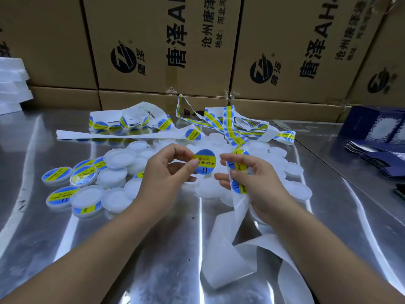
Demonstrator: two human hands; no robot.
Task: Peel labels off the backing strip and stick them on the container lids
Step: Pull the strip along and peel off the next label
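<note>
My left hand (167,172) pinches a round blue and yellow label (206,161) by its left edge, held free in the air above the lids. My right hand (252,178) grips the white backing strip (225,233), which carries more labels (238,166) under its thumb and trails down toward me over the table. Plain white container lids (119,157) lie heaped under and around both hands. Several labelled lids (84,175) sit at the left of the heap.
The shiny metal table (153,260) holds loose label strips (230,123) behind the lids. Cardboard boxes (166,44) wall off the back. Dark blue packets (372,154) lie at the right, and white stacked items (13,84) stand at the far left.
</note>
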